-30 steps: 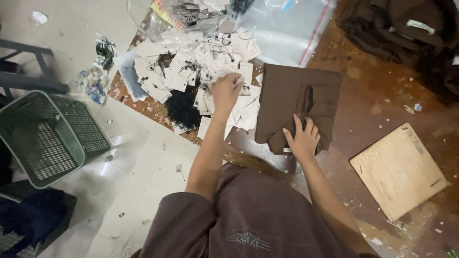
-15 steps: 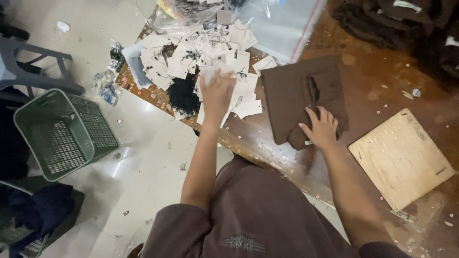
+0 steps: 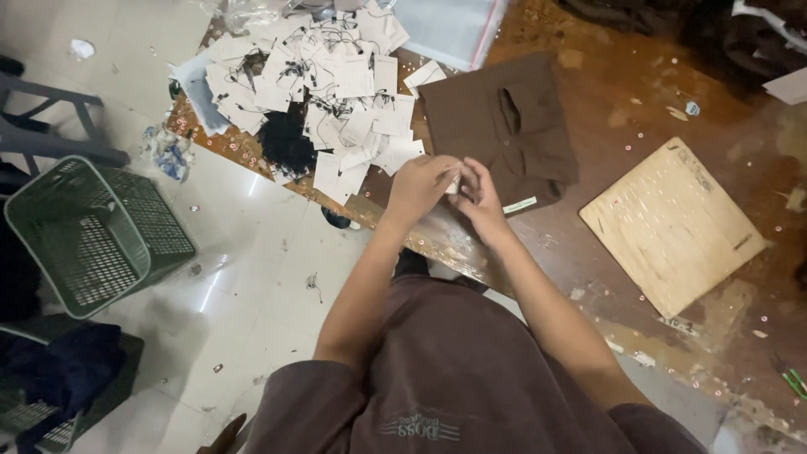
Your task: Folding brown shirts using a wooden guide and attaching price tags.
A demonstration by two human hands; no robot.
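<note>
Both hands have left their earlier spots and met above the table edge; left hand (image 3: 418, 187) and right hand (image 3: 481, 195) pinch one small white paper tag (image 3: 452, 180) between closed fingertips; beyond lie the folded brown garment (image 3: 504, 126) and tag pile (image 3: 319, 80).

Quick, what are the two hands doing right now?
Left hand: closed, pinching a small white paper tag.
Right hand: fingers curled, touching the same tag; whether it grips it cannot be told.
</note>
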